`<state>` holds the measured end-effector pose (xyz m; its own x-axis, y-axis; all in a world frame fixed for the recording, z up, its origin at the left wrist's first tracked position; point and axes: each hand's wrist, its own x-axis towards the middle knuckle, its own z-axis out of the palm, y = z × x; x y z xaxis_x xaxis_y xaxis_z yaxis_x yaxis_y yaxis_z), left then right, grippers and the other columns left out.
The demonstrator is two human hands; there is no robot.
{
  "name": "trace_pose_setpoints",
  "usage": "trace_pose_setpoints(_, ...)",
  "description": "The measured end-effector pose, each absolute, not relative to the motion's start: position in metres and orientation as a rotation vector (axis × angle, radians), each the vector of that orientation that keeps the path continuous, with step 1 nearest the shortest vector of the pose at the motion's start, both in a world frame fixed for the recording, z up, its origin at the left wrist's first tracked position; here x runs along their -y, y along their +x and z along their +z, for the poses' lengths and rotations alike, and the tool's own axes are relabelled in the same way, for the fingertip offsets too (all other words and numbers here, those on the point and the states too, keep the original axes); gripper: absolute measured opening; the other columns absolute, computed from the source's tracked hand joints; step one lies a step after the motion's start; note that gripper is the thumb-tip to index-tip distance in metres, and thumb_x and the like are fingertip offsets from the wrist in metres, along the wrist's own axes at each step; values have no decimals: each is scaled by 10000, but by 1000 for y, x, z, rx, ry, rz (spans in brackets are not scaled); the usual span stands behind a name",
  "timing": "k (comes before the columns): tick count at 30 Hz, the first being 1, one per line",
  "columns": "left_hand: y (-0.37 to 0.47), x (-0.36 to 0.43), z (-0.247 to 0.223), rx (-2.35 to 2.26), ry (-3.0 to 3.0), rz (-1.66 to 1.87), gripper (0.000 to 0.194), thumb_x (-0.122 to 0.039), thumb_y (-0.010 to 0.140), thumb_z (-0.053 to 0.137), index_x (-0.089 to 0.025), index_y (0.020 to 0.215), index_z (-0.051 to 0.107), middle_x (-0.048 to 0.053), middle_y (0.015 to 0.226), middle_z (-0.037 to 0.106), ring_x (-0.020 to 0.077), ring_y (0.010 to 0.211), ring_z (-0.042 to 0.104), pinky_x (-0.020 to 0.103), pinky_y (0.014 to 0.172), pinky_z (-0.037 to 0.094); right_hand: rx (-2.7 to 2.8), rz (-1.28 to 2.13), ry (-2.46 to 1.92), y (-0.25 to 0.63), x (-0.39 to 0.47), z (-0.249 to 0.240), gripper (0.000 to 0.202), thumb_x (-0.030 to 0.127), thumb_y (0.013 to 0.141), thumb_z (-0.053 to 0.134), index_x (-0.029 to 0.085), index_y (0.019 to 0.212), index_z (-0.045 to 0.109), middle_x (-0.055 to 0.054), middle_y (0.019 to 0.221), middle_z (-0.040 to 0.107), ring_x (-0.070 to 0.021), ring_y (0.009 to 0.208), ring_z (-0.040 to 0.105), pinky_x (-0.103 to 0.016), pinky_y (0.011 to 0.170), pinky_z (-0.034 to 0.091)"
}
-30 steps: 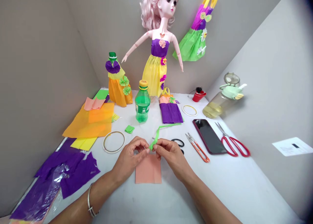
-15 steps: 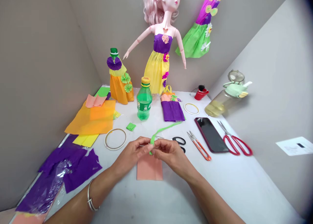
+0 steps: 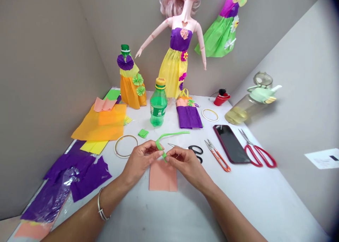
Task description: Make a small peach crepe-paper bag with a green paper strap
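Observation:
A narrow green strip (image 3: 173,133) runs between my two hands, its free end trailing away to the right over the table. My left hand (image 3: 141,159) pinches it from one side, while my right hand (image 3: 186,164) grips the near end between thumb and fingers. Below them a folded peach sheet (image 3: 163,177) lies flat on the table. Black-handled scissors (image 3: 195,149) lie just beyond my right hand, partly covered by it. A small folded green piece (image 3: 143,133) rests beyond my left hand.
A green bottle (image 3: 158,106) and a dressed doll (image 3: 180,44) stand behind. Purple sheets (image 3: 90,178) and an orange sheet (image 3: 106,123) lie left. To the right are orange snips (image 3: 218,155), a phone (image 3: 231,143), red-handled scissors (image 3: 259,153) and a tilted drinking bottle (image 3: 246,106).
The hands have drawn slightly apart, and the green strip's near end shows more between them. Its trailing end has shifted left, away from the purple bag. The whole view has tilted slightly down.

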<state>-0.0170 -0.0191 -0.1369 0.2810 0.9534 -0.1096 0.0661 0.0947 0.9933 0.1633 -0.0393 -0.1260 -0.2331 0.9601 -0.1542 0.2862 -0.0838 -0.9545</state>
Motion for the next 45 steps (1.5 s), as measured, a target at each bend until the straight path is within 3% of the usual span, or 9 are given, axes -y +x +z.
trace_pose_setpoints(5, -17, 16, -146, -1240, 1499, 866, 125, -265, 768, 657, -198, 849, 590, -17, 787, 597, 144, 740, 517, 270, 740, 424, 1789, 1099, -1461, 163, 41, -138, 162, 217, 873, 559, 207, 738, 649, -7, 780, 576, -154, 744, 523, -284, 678, 377)
trace_pose_setpoints(11, -18, 16, -159, -1348, 1701, 765, 242, -171, 762, 643, -232, 981, 562, -19, 811, 633, 185, 836, 551, 310, 798, 423, 1957, 934, -1529, 165, 41, -148, 138, 160, 873, 574, 212, 771, 650, -18, 810, 582, -177, 808, 535, -296, 711, 386)
trace_pose_setpoints(45, -18, 15, -160, -1382, 1921, 693, 214, -140, 761, 628, -240, 942, 572, -33, 780, 658, 188, 787, 580, 348, 820, 421, 2088, 817, -1631, 160, 39, -155, 133, 154, 882, 594, 203, 772, 651, -33, 809, 587, -197, 823, 536, -318, 732, 406)
